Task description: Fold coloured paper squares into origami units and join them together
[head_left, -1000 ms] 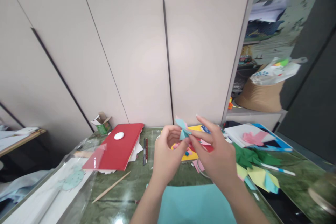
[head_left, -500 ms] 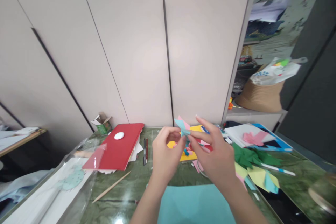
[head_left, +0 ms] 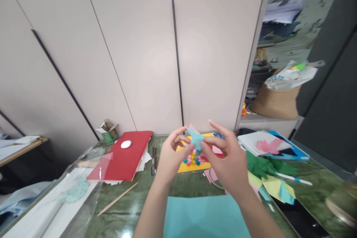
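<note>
Above the table, both my hands hold a small folded piece of paper (head_left: 196, 139), light blue with a pink point at its top. My left hand (head_left: 173, 156) pinches its left side between thumb and fingers. On the right side, the thumb and index finger of my right hand (head_left: 226, 158) grip it, while another finger points up, away from the paper. Behind and below it lies a yellow sheet (head_left: 181, 167) with several small coloured balls (head_left: 192, 159). A light blue sheet (head_left: 206, 217) lies flat under my forearms.
A red folder (head_left: 122, 160) with a white oval object (head_left: 126, 144) lies left, near a pointed wooden stick (head_left: 118, 198) and two pens (head_left: 154, 160). Green paper pieces (head_left: 259, 165), a white marker (head_left: 295, 179) and a dark phone-like slab (head_left: 302, 217) lie right. Cabinet doors (head_left: 139, 52) stand behind.
My left hand has shifted slightly left and its fingers have opened a little. The folded paper has turned, showing more of its light blue face; more coloured balls are visible.
</note>
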A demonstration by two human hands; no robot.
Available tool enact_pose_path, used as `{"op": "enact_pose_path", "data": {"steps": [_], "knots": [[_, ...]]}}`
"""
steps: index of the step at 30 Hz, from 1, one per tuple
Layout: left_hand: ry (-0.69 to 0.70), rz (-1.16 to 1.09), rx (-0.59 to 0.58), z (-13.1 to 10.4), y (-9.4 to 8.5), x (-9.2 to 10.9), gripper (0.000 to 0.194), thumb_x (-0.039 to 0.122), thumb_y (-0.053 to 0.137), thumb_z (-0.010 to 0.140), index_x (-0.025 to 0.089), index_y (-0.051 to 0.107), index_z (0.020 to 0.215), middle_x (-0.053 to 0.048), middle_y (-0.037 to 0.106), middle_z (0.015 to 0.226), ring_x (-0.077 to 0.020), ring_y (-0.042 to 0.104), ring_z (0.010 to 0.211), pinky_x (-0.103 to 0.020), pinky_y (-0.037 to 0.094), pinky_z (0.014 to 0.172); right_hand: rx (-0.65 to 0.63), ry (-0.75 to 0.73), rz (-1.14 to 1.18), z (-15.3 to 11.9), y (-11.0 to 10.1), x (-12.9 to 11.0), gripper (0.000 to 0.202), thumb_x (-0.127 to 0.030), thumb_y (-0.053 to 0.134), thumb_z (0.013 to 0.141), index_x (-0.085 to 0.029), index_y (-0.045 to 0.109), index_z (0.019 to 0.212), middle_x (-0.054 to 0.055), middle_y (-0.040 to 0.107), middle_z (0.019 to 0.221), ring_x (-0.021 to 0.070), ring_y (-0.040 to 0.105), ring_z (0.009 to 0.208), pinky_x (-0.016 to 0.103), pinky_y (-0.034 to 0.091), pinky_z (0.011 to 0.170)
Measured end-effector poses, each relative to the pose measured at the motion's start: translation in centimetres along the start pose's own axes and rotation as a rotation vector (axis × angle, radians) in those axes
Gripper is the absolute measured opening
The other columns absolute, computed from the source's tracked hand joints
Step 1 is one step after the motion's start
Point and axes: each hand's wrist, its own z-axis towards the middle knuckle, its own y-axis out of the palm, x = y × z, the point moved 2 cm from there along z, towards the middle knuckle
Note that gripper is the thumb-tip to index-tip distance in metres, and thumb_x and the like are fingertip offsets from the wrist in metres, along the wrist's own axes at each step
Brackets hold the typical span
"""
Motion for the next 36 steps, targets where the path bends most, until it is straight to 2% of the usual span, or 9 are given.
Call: {"op": "enact_pose_path", "data": {"steps": [4, 11, 15, 19, 22, 24, 28, 30, 36], "knots": [[-0.054, -0.006, -0.089, 0.3, -0.8, 0.0, 0.059, 0.019, 0.073, 0.067, 0.018, 0.052, 0.122, 0.001, 0.062, 0.074, -0.0144, 0.060, 0.074, -0.029, 0.046, 0.075, -0.086, 0.060, 0.109, 0.2, -0.1, 0.1, 0.049, -0.024, 0.060, 0.080, -0.028, 0.047, 0.126, 0.001, 0.073, 0.084, 0.0192, 0.070, 0.075, 0.031, 0.059, 0.058], [0.019, 0.151, -0.093, -0.3, -0.4, 1.1, 0.048, 0.016, 0.067, 0.071, 0.019, 0.054, 0.117, 0.002, 0.058, 0.074, -0.0141, 0.056, 0.076, -0.029, 0.044, 0.077, -0.145, 0.167, 0.278, 0.4, 0.1, 0.0, 0.056, -0.026, 0.061, 0.078, -0.026, 0.040, 0.130, -0.001, 0.069, 0.077, 0.0160, 0.066, 0.064, 0.027, 0.058, 0.051], [0.125, 0.404, 0.021, -0.6, -0.1, 1.6, 0.015, 0.016, 0.064, 0.071, 0.020, 0.056, 0.084, 0.001, 0.051, 0.081, -0.0148, 0.053, 0.080, -0.028, 0.042, 0.075, -0.159, 0.170, 0.251, 0.6, 0.1, 0.1, 0.057, -0.025, 0.060, 0.078, -0.027, 0.039, 0.131, -0.002, 0.068, 0.077, 0.0163, 0.066, 0.066, 0.029, 0.059, 0.055], [0.205, 0.583, 0.087, -0.9, -0.1, 2.3, 0.012, 0.017, 0.066, 0.068, 0.018, 0.054, 0.069, -0.003, 0.050, 0.097, -0.0194, 0.051, 0.099, -0.029, 0.040, 0.083, -0.192, 0.147, 0.201, 0.5, 0.3, 0.1, 0.055, -0.024, 0.059, 0.079, -0.027, 0.040, 0.131, 0.000, 0.069, 0.079, 0.0168, 0.067, 0.069, 0.030, 0.058, 0.058], [0.134, 0.439, -0.013, -1.0, -0.1, 2.3, 0.012, 0.020, 0.063, 0.073, 0.018, 0.052, 0.068, 0.000, 0.055, 0.081, -0.0157, 0.056, 0.080, -0.026, 0.041, 0.071, -0.245, 0.159, 0.196, 0.3, 0.5, 0.2, 0.055, -0.024, 0.058, 0.081, -0.029, 0.039, 0.132, 0.000, 0.070, 0.080, 0.0165, 0.067, 0.065, 0.028, 0.057, 0.054], [0.051, 0.312, -0.035, -1.0, -0.2, 2.0, 0.014, 0.023, 0.062, 0.076, 0.018, 0.051, 0.067, 0.004, 0.049, 0.063, -0.0118, 0.050, 0.061, -0.023, 0.038, 0.059, -0.230, 0.121, 0.173, 0.3, 0.3, 0.4, 0.050, -0.025, 0.059, 0.081, -0.029, 0.042, 0.128, 0.002, 0.070, 0.087, 0.0182, 0.068, 0.076, 0.031, 0.058, 0.062], [0.014, 0.176, 0.042, -0.8, -0.7, 1.4, 0.019, 0.025, 0.063, 0.075, 0.016, 0.050, 0.065, 0.006, 0.042, 0.058, -0.0084, 0.043, 0.054, -0.020, 0.033, 0.053, -0.194, -0.039, 0.072, 0.6, -0.7, 0.0, 0.009, -0.026, 0.060, 0.082, -0.024, 0.062, 0.091, 0.006, 0.064, 0.108, 0.0221, 0.059, 0.107, 0.037, 0.051, 0.086], [0.004, 0.128, 0.038, -0.8, -0.7, 1.3, 0.019, 0.025, 0.064, 0.075, 0.016, 0.052, 0.065, 0.006, 0.044, 0.057, -0.0081, 0.043, 0.054, -0.020, 0.034, 0.053, -0.277, -0.033, 0.025, 0.6, -1.0, -0.4, 0.011, -0.028, 0.058, 0.083, -0.022, 0.064, 0.076, 0.007, 0.060, 0.113, 0.0230, 0.055, 0.112, 0.033, 0.051, 0.082], [-0.042, 0.008, 0.008, -0.8, -0.1, 0.8, 0.020, 0.027, 0.066, 0.074, 0.016, 0.051, 0.066, 0.006, 0.045, 0.057, -0.0077, 0.043, 0.053, -0.020, 0.034, 0.052, -0.409, 0.032, -0.050, 0.5, -0.6, -0.5, 0.022, -0.031, 0.049, 0.088, -0.023, 0.064, 0.074, 0.003, 0.053, 0.116, 0.0160, 0.061, 0.089, 0.025, 0.051, 0.064]]}}
